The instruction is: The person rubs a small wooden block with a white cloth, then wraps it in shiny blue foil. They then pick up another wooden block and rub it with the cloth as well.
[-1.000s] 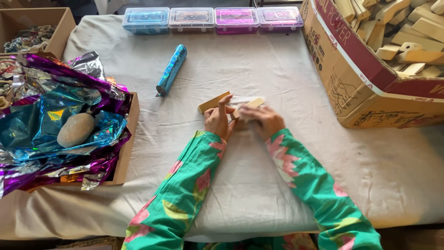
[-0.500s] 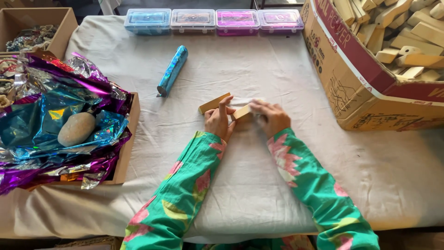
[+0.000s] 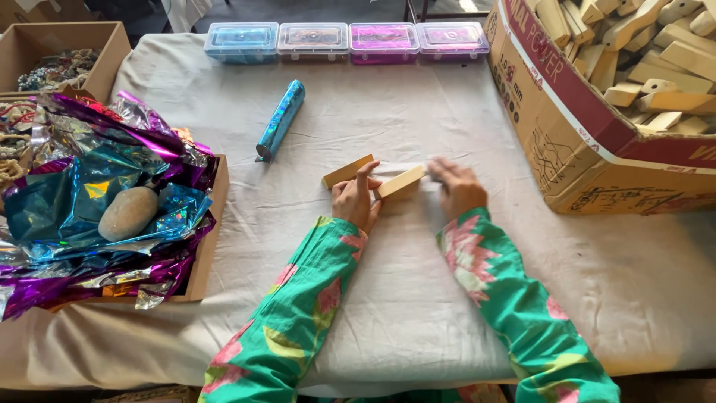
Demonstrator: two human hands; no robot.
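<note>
Head view of a worktop [image 3: 388,298] covered with pale cloth. The left hand [image 3: 356,200] and right hand [image 3: 456,188] meet at the cloth's middle over two wooden blocks. The left hand's grip is closed about the nearer block [image 3: 401,182], fingers over its top; a second block [image 3: 347,171] lies just behind the left hand, touching or nearly touching the first. The right hand rests flat, fingers extended, on a sheet of white paper [image 3: 399,168] beside the nearer block; whether it pinches the sheet cannot be told. Both blocks show bare wood, so wrapping appears barely begun, judged from the paper lying mostly flat under them. Behind the blocks lies a roll of shiny blue foil [image 3: 281,120]; farther back stand four lidded plastic boxes [image 3: 347,40] in a row. To the right of the blocks, a large cardboard box [image 3: 589,149] holds many more bare wooden pieces. To the left, a shallow carton [image 3: 212,224] holds crumpled blue and purple foil [image 3: 89,216] weighted by a stone [image 3: 128,213].
</note>
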